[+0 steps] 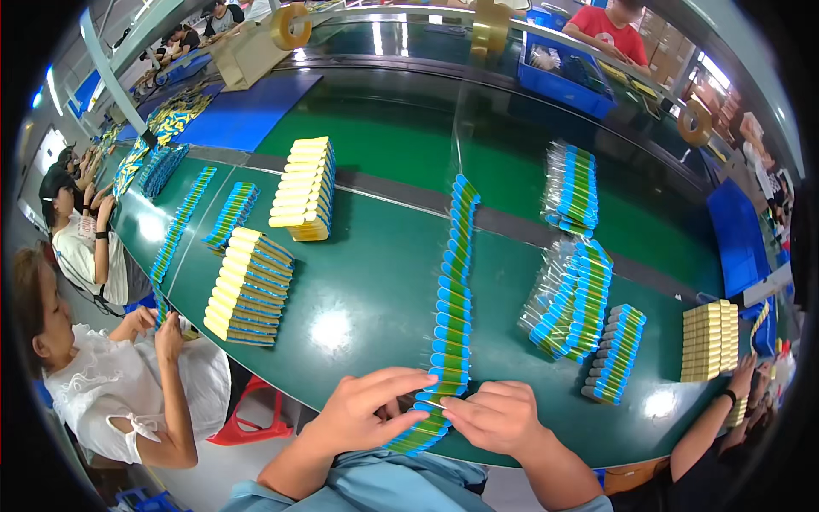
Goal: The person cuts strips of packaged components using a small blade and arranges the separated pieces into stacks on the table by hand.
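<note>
A long strip of overlapping blue-and-green pieces with rounded ends (455, 299) runs along the green table toward me. Clear tape (461, 128) rises from its far end. At the strip's near end, my left hand (363, 410) grips the left edge between thumb and fingers. My right hand (499, 418) pinches the right edge close by, thumb against forefinger. What lies inside that pinch is too small to make out. The lowest pieces (418, 437) curve left over the table's front edge, beneath my hands.
Cream-topped stacks (303, 183) (243, 290) stand to the left. On the right lie bundled strips with clear film (572, 294), a smaller bundle (616, 354) and a cream stack (708, 341). A metal rail with tape rolls (290, 27) crosses overhead. Co-workers sit on both sides.
</note>
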{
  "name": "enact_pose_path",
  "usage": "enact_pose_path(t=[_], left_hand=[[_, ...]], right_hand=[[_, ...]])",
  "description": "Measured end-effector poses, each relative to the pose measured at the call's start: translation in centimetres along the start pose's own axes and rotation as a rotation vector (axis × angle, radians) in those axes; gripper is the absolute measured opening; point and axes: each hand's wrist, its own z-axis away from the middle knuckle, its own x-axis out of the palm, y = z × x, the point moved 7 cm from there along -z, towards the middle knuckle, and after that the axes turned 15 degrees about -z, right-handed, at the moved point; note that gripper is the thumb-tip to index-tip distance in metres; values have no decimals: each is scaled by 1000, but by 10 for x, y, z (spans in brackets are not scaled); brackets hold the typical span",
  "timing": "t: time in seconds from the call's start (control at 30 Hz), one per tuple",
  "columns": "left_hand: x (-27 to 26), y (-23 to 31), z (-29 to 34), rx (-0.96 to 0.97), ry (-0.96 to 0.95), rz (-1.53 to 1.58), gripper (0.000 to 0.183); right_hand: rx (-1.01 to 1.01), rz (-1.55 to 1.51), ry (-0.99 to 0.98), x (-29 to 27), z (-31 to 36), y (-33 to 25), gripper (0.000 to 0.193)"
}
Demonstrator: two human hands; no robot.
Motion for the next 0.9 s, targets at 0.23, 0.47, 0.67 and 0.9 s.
enact_pose_path(t=[0.23,0.47,0.67,0.9], left_hand=[[-12,-10,-8,7,4,115,54],[-17,-4,-16,-34,-35,26,58],[-22,-10,-15,-146,-95,-188,67],[-31,-29,-5,-81,-47,168,79]], right_hand=[[28,-415,201,-5,3,5,25],[-5,-215,105,-7,2,4,20],[74,-627,351,-20,7,3,11],[661,-882,658,-27,36,50,22]])
